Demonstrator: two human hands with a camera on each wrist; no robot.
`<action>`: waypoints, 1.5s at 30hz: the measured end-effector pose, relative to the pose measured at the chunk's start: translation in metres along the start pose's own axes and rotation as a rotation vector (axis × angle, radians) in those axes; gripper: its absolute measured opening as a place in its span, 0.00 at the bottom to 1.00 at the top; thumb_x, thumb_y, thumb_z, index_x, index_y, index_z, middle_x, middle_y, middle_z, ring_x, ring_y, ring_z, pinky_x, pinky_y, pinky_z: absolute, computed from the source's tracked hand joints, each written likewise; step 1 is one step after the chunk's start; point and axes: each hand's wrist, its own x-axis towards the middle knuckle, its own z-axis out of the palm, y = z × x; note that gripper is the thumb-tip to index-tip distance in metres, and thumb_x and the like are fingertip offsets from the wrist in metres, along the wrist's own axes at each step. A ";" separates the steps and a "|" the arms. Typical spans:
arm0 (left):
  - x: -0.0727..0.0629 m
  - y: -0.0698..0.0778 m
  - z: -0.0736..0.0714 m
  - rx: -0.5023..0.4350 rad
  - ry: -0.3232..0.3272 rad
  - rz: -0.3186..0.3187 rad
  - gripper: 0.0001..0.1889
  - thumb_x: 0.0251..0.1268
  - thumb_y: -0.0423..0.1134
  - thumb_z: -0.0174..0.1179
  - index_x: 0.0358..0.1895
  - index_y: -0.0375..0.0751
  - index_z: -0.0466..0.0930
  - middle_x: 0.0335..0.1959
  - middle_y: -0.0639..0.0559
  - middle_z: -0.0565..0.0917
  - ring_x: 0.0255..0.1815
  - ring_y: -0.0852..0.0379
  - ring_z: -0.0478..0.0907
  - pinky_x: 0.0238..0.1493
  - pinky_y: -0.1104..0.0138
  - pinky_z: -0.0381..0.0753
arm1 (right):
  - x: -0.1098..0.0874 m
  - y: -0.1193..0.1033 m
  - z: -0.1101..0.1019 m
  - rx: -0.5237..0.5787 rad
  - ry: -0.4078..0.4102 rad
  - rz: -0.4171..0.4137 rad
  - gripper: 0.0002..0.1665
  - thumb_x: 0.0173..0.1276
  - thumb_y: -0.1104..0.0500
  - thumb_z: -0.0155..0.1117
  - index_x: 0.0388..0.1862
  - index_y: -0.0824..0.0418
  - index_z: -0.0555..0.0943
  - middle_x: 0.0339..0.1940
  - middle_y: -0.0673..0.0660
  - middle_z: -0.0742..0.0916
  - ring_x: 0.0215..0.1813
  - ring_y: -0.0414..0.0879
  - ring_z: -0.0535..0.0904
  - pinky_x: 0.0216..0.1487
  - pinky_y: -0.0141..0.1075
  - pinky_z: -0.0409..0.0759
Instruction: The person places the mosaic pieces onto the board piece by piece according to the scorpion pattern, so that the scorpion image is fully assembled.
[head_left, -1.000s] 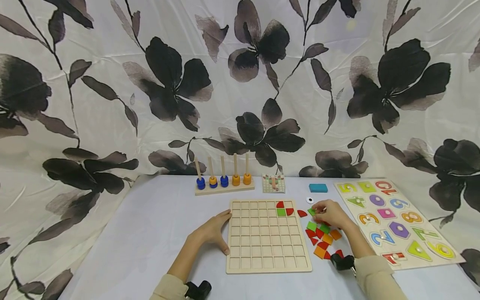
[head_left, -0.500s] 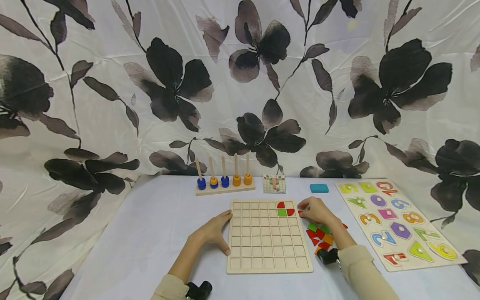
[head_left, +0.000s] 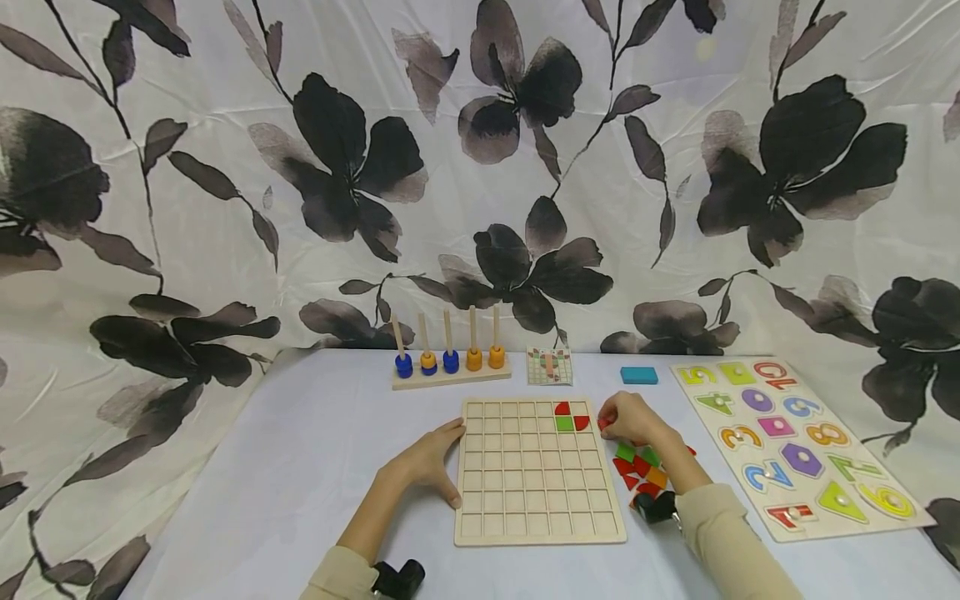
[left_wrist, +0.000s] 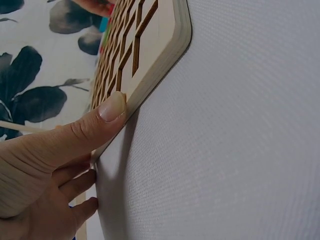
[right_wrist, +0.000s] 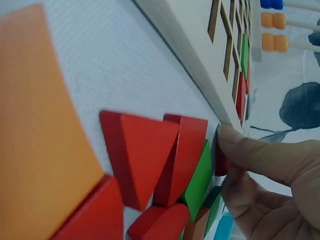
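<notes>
A wooden grid board [head_left: 517, 502] lies on the table. Its upper right cells hold a green square [head_left: 564, 423] and two red quarter-round pieces [head_left: 581, 422]. My left hand [head_left: 422, 460] touches the board's left edge with fingers and thumb spread. In the left wrist view, the thumb [left_wrist: 111, 107] lies against the rim. Just right of the board, my right hand [head_left: 632, 419] pinches a red piece [right_wrist: 221, 162] between thumb and fingers. That piece is mostly hidden by the fingers.
Loose red, green and orange pieces [head_left: 656, 477] lie below my right hand. A number puzzle board [head_left: 813, 492] is at right. Behind stand a peg abacus [head_left: 450, 379] with blue and orange beads, a pattern card [head_left: 550, 367] and a blue block [head_left: 639, 376].
My right hand has moved left from a green piece to the red piece beside the board and now pinches it. The white disc is now hidden. My left hand has stayed put.
</notes>
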 end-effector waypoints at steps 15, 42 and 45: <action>-0.001 0.001 -0.001 -0.012 -0.002 -0.010 0.58 0.23 0.38 0.81 0.67 0.26 0.59 0.72 0.36 0.57 0.72 0.38 0.54 0.71 0.50 0.56 | 0.012 -0.024 0.004 0.131 0.073 -0.177 0.08 0.64 0.68 0.60 0.37 0.72 0.83 0.32 0.60 0.86 0.31 0.44 0.76 0.34 0.35 0.78; -0.001 -0.001 0.001 -0.023 0.000 -0.007 0.59 0.22 0.38 0.82 0.67 0.26 0.59 0.72 0.36 0.57 0.72 0.38 0.53 0.71 0.49 0.56 | 0.033 -0.058 0.042 0.000 0.111 -0.250 0.03 0.54 0.69 0.69 0.29 0.68 0.87 0.30 0.58 0.88 0.38 0.52 0.83 0.38 0.40 0.83; -0.001 0.000 0.001 -0.026 0.002 -0.007 0.59 0.21 0.38 0.82 0.67 0.26 0.59 0.72 0.36 0.57 0.72 0.37 0.53 0.71 0.49 0.56 | 0.033 -0.060 0.044 -0.017 0.120 -0.228 0.02 0.54 0.68 0.70 0.27 0.67 0.87 0.29 0.57 0.88 0.35 0.50 0.83 0.37 0.39 0.83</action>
